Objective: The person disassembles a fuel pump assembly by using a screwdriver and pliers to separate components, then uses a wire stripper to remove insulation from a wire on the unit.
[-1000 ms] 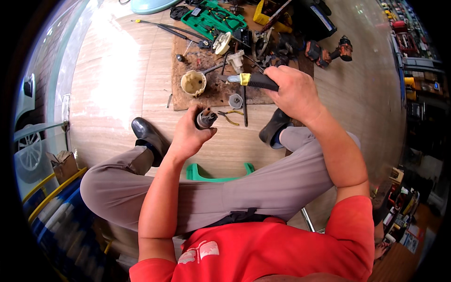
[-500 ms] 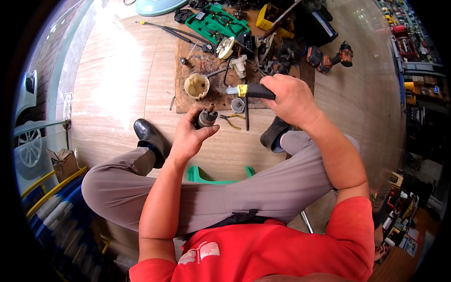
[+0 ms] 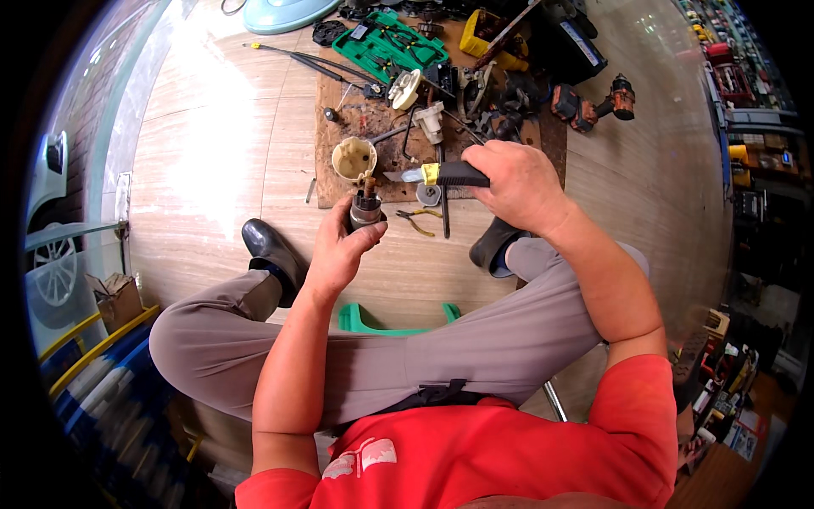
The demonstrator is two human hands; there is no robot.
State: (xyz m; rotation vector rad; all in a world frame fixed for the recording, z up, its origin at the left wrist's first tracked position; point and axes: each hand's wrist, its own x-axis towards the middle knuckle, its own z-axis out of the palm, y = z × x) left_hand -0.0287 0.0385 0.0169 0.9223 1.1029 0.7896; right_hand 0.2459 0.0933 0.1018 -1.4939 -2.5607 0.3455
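My left hand [image 3: 334,258] is closed around a dark, cylindrical metal part [image 3: 365,214], which looks like a small motor. A brown, copper-coloured end sticks up from its top. My right hand [image 3: 524,184] grips a utility knife [image 3: 459,174] with a black and yellow handle. Its blade points left toward the metal part and stays apart from it. Just beyond the left hand sits a cream plastic cup-shaped housing [image 3: 342,170]. A small round grey cup [image 3: 428,197] lies below the knife. Pliers with yellow handles [image 3: 419,223] rest on the floor between my hands.
A stained wooden board [image 3: 330,193] carries several loose parts, including a white plastic piece [image 3: 430,124]. Behind are a green tool case [image 3: 373,51], a yellow bin [image 3: 480,34] and a black battery [image 3: 570,47]. Cordless drills [image 3: 621,97] lie at right; a green stool [image 3: 398,326] is near my legs.
My left hand has turned the metal part more upright, so its brown end points up. The knife has moved slightly left and down, closer to the part.
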